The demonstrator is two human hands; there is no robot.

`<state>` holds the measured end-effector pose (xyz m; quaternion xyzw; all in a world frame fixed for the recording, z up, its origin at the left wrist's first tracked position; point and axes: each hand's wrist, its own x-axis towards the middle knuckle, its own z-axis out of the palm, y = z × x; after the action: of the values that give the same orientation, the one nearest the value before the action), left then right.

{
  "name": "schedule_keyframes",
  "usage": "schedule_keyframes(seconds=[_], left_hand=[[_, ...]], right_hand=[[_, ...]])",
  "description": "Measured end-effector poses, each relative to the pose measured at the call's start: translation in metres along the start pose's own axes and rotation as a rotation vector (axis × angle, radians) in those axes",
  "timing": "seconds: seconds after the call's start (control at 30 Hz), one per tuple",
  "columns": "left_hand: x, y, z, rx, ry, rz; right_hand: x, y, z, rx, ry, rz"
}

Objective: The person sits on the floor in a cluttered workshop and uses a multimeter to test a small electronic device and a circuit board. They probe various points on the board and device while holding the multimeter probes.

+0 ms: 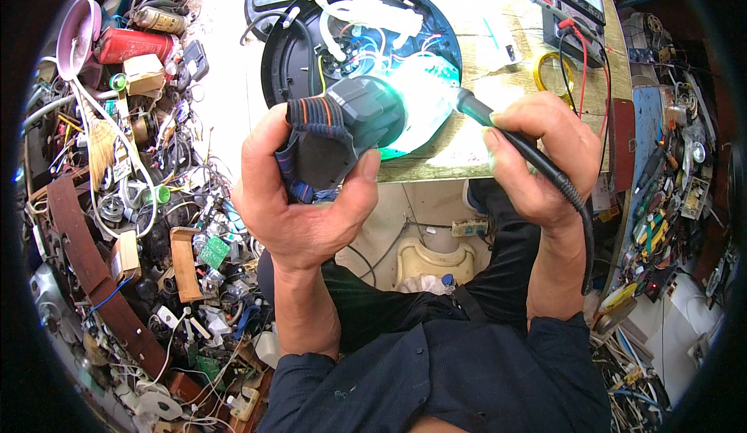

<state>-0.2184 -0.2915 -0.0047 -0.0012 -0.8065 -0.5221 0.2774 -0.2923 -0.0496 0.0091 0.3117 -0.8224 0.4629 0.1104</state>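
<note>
My left hand point(299, 192) is closed around a headlamp point(362, 110) with a dark striped elastic strap. The lamp is lit and throws a bright glare to the right. Between thumb and fingers, my right hand point(545, 153) grips a black corded soldering iron point(517, 133), pointing left into that light; its tip is lost in the glare. Both hands are above the near edge of a wooden table point(498, 114). Beyond them lies an opened round black appliance housing point(284, 63) with wires and white tubing inside. A green circuit board point(436, 114) at its near side is partly washed out.
An analog multimeter point(572, 1) with red and black leads stands at the table's far right, near a yellow tape roll point(554, 71). Piled parts and cables point(179, 199) crowd the left; tools and scrap point(661, 192) fill the right. A cream plastic stool point(436, 266) is below.
</note>
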Motion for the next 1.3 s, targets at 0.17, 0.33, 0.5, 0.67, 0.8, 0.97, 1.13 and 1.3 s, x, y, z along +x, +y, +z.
schedule_keyframes(seconds=[0.17,0.33,0.5,0.67,0.8,0.97,1.13,1.3], left_hand=[[0.001,0.000,0.000,0.034,-0.001,0.025],[0.002,0.000,0.000,0.020,-0.006,0.034],[0.002,0.000,0.000,0.022,-0.013,0.035],[0.002,0.000,0.000,0.035,-0.015,0.041],[0.001,0.000,-0.001,0.057,-0.017,0.044],[-0.002,0.001,-0.002,0.075,-0.023,0.041],[0.002,0.005,0.000,0.035,-0.077,0.078],[0.002,0.000,0.002,0.018,-0.089,0.108]], right_hand=[[0.003,0.001,0.002,-0.032,0.050,-0.038],[0.002,0.000,0.002,-0.048,0.048,-0.020],[0.002,-0.001,0.002,-0.057,0.047,-0.014],[0.001,0.001,0.001,-0.042,0.048,-0.031],[-0.001,0.000,0.000,0.020,0.128,-0.028],[-0.004,-0.004,-0.009,0.015,0.124,0.075],[-0.004,-0.002,-0.010,-0.006,0.145,0.075],[-0.003,-0.003,-0.007,0.021,0.147,0.102]])
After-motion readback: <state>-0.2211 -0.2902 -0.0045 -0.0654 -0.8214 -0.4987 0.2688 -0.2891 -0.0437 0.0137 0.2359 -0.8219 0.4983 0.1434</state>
